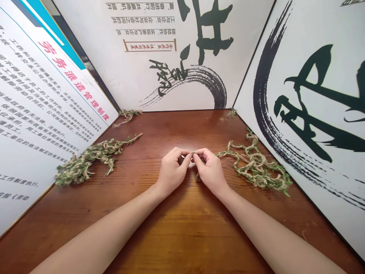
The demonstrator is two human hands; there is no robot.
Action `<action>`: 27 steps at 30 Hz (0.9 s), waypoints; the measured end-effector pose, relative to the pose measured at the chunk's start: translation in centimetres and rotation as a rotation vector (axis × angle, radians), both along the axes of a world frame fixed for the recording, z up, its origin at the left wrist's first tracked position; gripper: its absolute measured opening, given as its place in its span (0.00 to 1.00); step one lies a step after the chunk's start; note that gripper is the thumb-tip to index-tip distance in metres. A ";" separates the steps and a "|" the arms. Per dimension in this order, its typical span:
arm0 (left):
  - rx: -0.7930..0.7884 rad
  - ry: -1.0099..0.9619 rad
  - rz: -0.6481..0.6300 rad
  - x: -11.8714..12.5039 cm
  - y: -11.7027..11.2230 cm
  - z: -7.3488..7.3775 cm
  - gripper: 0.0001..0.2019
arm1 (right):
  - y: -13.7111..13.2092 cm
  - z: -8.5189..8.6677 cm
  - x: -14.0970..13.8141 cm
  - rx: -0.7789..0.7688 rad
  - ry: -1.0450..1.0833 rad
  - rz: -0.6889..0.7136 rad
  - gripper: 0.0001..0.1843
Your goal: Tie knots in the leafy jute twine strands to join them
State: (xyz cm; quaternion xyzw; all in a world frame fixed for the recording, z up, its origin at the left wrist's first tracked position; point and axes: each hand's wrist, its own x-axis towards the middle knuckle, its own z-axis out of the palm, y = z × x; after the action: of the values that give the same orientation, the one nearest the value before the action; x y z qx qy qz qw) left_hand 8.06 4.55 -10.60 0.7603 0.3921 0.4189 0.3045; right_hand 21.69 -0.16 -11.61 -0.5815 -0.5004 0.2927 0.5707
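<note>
Green-leafed jute twine (192, 152) runs through the pinched fingertips of the left hand (172, 171) and right hand (210, 171), which nearly meet at mid-desk, both gripping the thin strand firmly. From the right hand, a loose, tangled length (256, 167) trails across the wooden desk (85, 205) and reaches the foot of the right-hand printed board (313, 125). A separate leafy bundle (88, 160) lies well left of the hands, its lower end at the left-hand printed board (45, 114). Two small scraps (127, 116) (232, 113) sit near the back edge, below the calligraphy board (171, 38). Bare wood spreads in front of the hands toward the near edge, with more open room between them and the left bundle.
</note>
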 end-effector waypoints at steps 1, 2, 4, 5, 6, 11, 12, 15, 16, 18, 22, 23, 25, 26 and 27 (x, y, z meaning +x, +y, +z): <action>-0.029 -0.003 0.000 0.0 0.0 0.0 0.07 | 0.0 0.0 0.0 0.002 0.010 -0.002 0.09; -0.064 -0.011 -0.008 0.1 0.1 0.0 0.07 | 0.0 0.0 0.0 0.005 0.012 0.001 0.09; -0.147 -0.040 -0.045 0.2 0.2 -0.1 0.08 | 0.0 0.0 0.0 0.012 0.008 0.021 0.09; -0.187 -0.059 -0.067 0.2 0.3 -0.1 0.08 | 0.0 0.0 0.1 0.015 0.014 0.035 0.10; -0.221 -0.078 -0.088 0.3 0.3 -0.1 0.09 | -0.1 0.0 0.1 0.016 0.022 0.052 0.10; -0.325 -0.165 -0.119 0.3 0.4 0.2 0.08 | -0.1 0.0 0.2 0.008 0.024 0.108 0.09; -0.346 -0.188 -0.135 0.3 0.5 0.2 0.08 | 0.0 -0.1 0.2 0.005 0.029 0.115 0.09; -0.417 -0.257 -0.200 0.0 0.6 0.3 0.09 | 0.1 -0.3 0.1 -0.002 0.077 0.120 0.09; -0.435 -0.266 -0.211 0.0 0.6 0.3 0.10 | 0.2 -0.3 0.2 -0.002 0.095 0.112 0.09; -0.454 -0.265 -0.211 -0.1 0.6 0.2 0.12 | 0.3 -0.5 0.2 -0.003 0.118 0.095 0.10; -0.451 -0.258 -0.200 0.1 0.7 0.2 0.09 | 0.4 -0.5 0.2 -0.005 0.139 0.109 0.10; -0.447 -0.260 -0.196 0.1 0.8 0.3 0.09 | 0.4 -0.4 0.2 -0.006 0.143 0.118 0.10; -0.440 -0.255 -0.179 0.2 0.8 0.5 0.09 | 0.3 -0.3 0.2 -0.015 0.151 0.129 0.11; -0.439 -0.249 -0.168 0.2 0.8 0.6 0.09 | 0.2 -0.3 0.2 -0.020 0.156 0.128 0.11; -0.439 -0.246 -0.159 0.2 0.8 0.7 0.09 | 0.2 -0.2 0.2 -0.026 0.161 0.125 0.11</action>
State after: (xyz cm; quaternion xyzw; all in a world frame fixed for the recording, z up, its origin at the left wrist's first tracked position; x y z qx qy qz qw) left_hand 8.28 5.32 -9.92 0.6478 0.3729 0.3876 0.5394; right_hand 21.89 0.05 -11.83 -0.5309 -0.4844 0.3801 0.5823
